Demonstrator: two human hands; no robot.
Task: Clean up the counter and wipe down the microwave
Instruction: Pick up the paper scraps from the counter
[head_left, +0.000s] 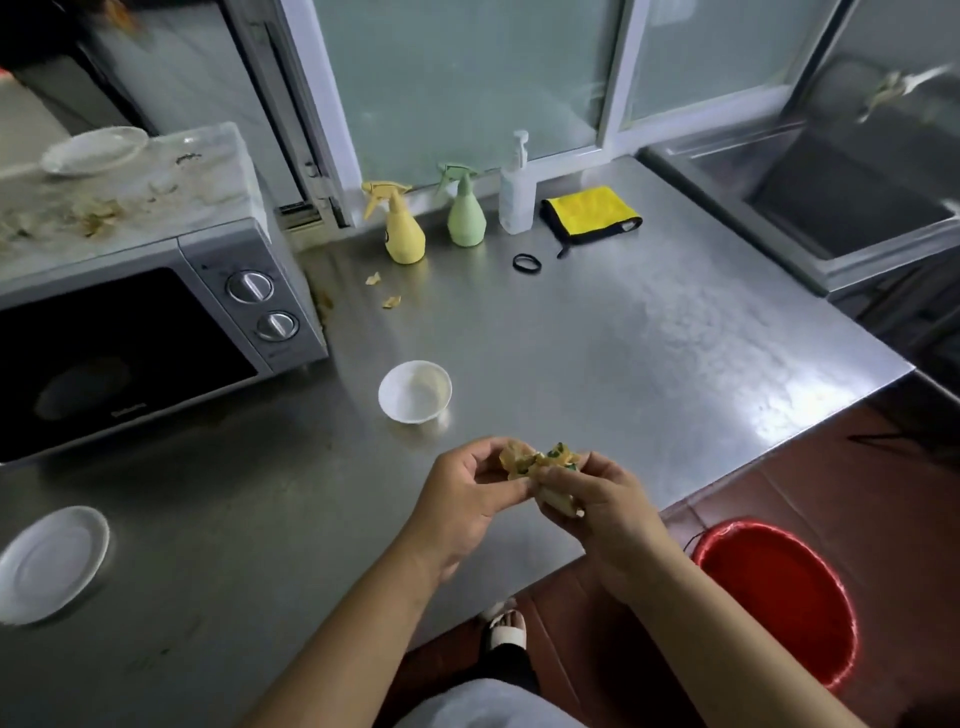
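Over the front edge of the steel counter (597, 338), my left hand (467, 493) and my right hand (592, 499) meet and together hold a crumpled clump of yellow and green scraps (537, 457). The fingers of both hands curl round it. A silver microwave (156, 312) stands at the left with its door shut; its top is smeared and littered with crumbs and carries a white plate (93, 150). Two small yellow scraps (382, 291) lie on the counter beside the microwave.
A white bowl (415, 389) sits mid-counter and a white saucer (49, 561) at front left. At the back stand a yellow spray bottle (402, 228), a green spray bottle (465, 213), a pump bottle (517, 192), a yellow cloth (589, 213) and a black hair tie (526, 263). A red bucket (779, 597) is on the floor, a sink (841, 202) at right.
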